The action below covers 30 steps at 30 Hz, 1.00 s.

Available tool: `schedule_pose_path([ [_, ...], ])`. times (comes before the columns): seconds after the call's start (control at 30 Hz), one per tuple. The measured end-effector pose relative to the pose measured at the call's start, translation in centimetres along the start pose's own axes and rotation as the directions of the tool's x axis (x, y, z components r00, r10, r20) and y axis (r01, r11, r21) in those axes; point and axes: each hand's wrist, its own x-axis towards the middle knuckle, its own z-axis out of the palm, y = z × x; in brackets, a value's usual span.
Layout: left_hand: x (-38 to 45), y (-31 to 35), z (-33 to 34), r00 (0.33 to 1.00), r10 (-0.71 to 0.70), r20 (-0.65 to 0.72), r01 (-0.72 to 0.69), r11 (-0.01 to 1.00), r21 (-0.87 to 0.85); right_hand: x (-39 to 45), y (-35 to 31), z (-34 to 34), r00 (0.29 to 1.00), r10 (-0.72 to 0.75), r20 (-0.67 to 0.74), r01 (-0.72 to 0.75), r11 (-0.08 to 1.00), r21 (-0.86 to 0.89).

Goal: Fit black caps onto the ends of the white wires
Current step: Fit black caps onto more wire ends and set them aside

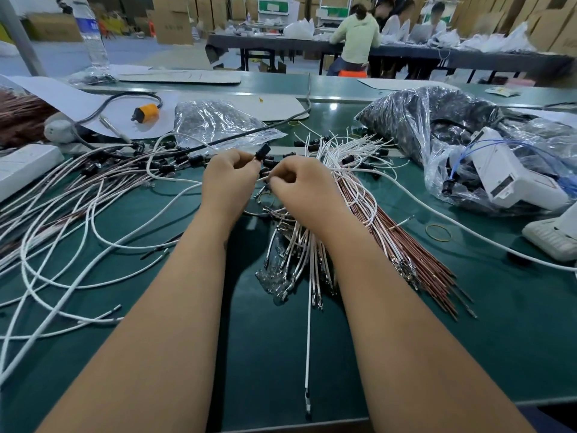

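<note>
— Which wire is the right hand point(299, 185) holding?
— Cannot tell. Its curled fingers hide the wire end, and the spot where it meets the black cap point(262, 151) at the left hand's point(228, 179) fingertips is covered too.
— And the bag point(415, 120) on the right, what is in it?
— Dark small parts, too blurred behind the plastic to name. The white device point(505, 173) beside it sits half under wrap.
— The left pile of white wires point(62, 214)?
— Cut off by the picture's edge, as is the brown bundle point(18, 117) further back.
— The water bottle point(92, 35)?
— Its top runs off the frame; the label is unreadable.
— The desk point(499, 339)?
— Its near edge is hidden by both forearms.
</note>
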Motion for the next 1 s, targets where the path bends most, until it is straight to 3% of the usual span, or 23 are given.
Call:
schedule_pose_path([
  [0.13, -0.3, 0.3, 0.2, 0.997, 0.001, 0.073, 0.003, 0.999, -0.054, 0.5, 1.0, -0.4, 0.979, 0.118, -0.168, -0.103, 0.99, 0.098],
  [0.27, -0.7, 0.7, 0.2, 0.985, 0.041, 0.167, -0.025, 0.995, -0.094, 0.7, 1.4, -0.9, 0.928, 0.259, -0.267, -0.166, 0.931, 0.326],
  [0.47, -0.8, 0.9, 0.3, 0.971, 0.042, 0.237, -0.017, 0.994, -0.106, 0.8, 1.1, -1.7, 0.888, 0.42, -0.189, -0.195, 0.714, 0.673],
  [0.6, -1.1, 1.0, 0.2, 0.967, 0.051, 0.251, -0.027, 0.995, -0.097, 0.8, 1.1, -1.7, 0.889, 0.421, -0.18, -0.183, 0.686, 0.704],
  [1.0, -1.2, 1.2, -0.1, 0.973, 0.049, 0.226, -0.027, 0.995, -0.099, 0.8, 1.5, -1.4, 0.906, 0.38, -0.187, -0.183, 0.75, 0.635],
])
